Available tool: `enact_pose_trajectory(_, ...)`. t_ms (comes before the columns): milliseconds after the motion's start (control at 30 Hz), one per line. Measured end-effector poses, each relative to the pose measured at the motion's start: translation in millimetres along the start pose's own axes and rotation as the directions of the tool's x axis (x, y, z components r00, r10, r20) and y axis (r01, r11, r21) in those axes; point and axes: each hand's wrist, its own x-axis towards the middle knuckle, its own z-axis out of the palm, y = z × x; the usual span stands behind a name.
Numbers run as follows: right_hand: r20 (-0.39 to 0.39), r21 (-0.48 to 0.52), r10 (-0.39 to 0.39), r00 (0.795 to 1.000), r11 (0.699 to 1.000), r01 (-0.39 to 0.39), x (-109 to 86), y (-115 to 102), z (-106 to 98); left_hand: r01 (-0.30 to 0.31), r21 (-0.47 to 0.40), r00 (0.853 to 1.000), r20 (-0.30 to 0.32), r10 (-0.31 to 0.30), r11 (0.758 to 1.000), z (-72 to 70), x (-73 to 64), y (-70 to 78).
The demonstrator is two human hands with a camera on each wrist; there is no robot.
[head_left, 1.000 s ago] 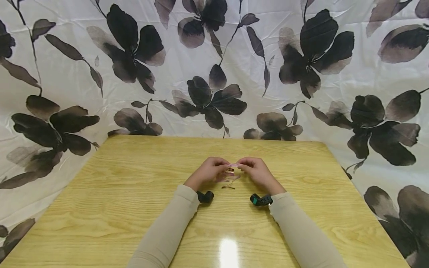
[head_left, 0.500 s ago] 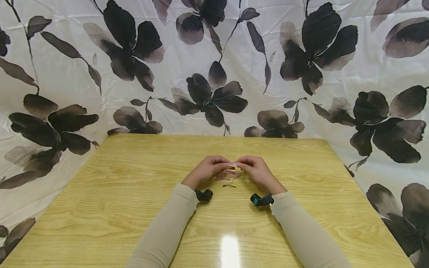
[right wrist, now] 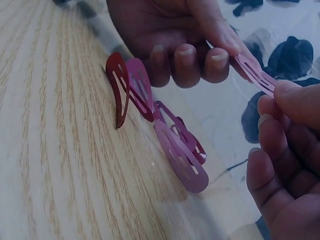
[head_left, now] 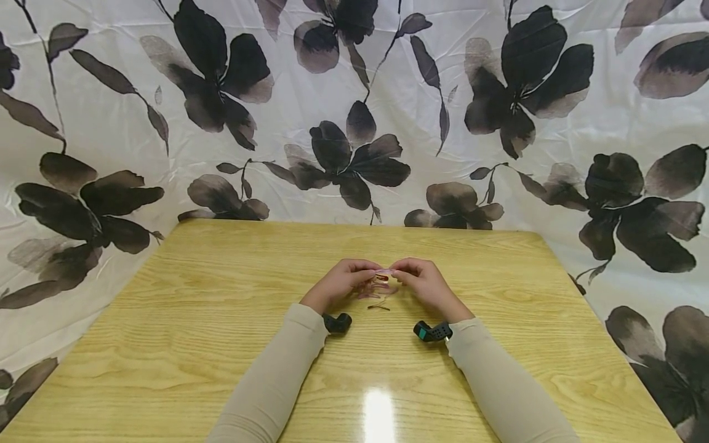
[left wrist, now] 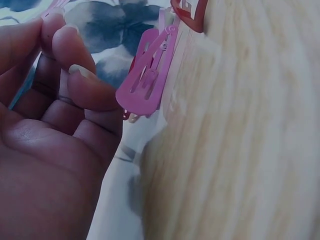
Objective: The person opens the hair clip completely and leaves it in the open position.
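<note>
Both hands meet over the middle of the table, holding one light pink snap hair clip (right wrist: 256,75) between them. My left hand (head_left: 348,278) pinches one end with thumb and fingertips; my right hand (head_left: 425,282) pinches the other. In the right wrist view, the left hand (right wrist: 170,35) is at the top and the right hand (right wrist: 287,165) at the lower right. Below them several loose clips lie together: a red clip (right wrist: 118,85), a pink clip (right wrist: 182,157) and others overlapping. In the left wrist view, a pink clip (left wrist: 147,75) lies beside the left hand (left wrist: 55,120).
The wood-grain table (head_left: 221,369) spreads out around the hands. Behind it hangs a white cloth with dark flowers (head_left: 354,160). A thin brown clip (head_left: 379,307) lies nearest the person, in front of the pile. Dark bands with small devices (head_left: 338,324) sit at both wrists.
The hands stay nearly still on the pink hair clip. The head view shifts slightly, and the red clip below shows a little more clearly than a second ago.
</note>
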Motion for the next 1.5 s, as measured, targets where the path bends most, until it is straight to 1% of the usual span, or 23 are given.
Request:
enact_pose_trajectory(100, 0.001, 0.001, -0.005, 1.000, 1.000, 0.005, -0.5, -0.6, 0.0, 0.002, -0.019, 1.000, 0.007, -0.002, 1.000, -0.5, 0.6, -0.8)
enact_pose_trajectory(267, 0.002, 0.003, -0.005, 1.000, 1.000, 0.005, -1.2, -1.1, -0.1, 0.004, -0.024, 1.000, 0.008, -0.003, 1.000, -0.9, 1.5, -2.1)
enact_pose_trajectory(400, -0.007, 0.011, -0.012, 1.000, 1.000, 0.012, -2.5, -1.4, -0.3, -0.009, -0.027, 1.000, 0.018, 0.010, 1.000, -1.0, 2.0, -2.8)
enact_pose_trajectory(500, -0.014, 0.015, -0.024, 1.000, 1.000, 0.025, -3.1, -1.2, -0.1, -0.030, -0.004, 0.999, 0.019, 0.030, 1.000, -0.9, 2.7, -2.6)
enact_pose_trajectory(633, -0.015, 0.019, -0.036, 0.999, 0.999, 0.036, -3.1, -0.3, 0.2, -0.047, 0.034, 0.999, 0.002, 0.047, 0.998, -0.1, 3.9, -2.4)
enact_pose_trajectory(867, -0.021, 0.034, -0.029, 0.999, 0.999, 0.030, -2.3, 1.5, 0.6, -0.033, 0.017, 0.999, 0.003, 0.032, 0.999, 0.4, 3.8, -2.5)
enact_pose_trajectory(1033, -0.022, 0.043, -0.025, 0.999, 0.999, 0.026, -1.8, 2.6, 0.9, -0.024, 0.041, 1.000, -0.010, 0.024, 0.999, 0.1, 4.0, -2.5)
enact_pose_trajectory(1233, -0.024, 0.048, -0.008, 1.000, 0.999, 0.009, -1.1, 4.1, 0.9, -0.030, 0.070, 0.999, -0.029, 0.032, 0.997, 0.7, 3.9, -1.1)
enact_pose_trajectory(1300, -0.021, 0.060, 0.004, 1.000, 0.998, -0.003, -1.1, 3.3, 0.9, -0.031, 0.070, 0.999, -0.030, 0.034, 0.997, 0.7, 3.7, -0.3)
enact_pose_trajectory(1500, 0.011, 0.124, 0.027, 1.000, 0.992, -0.028, -1.8, -2.6, 0.4, -0.032, 0.111, 0.998, -0.054, 0.038, 0.993, -0.3, 4.2, 0.7)
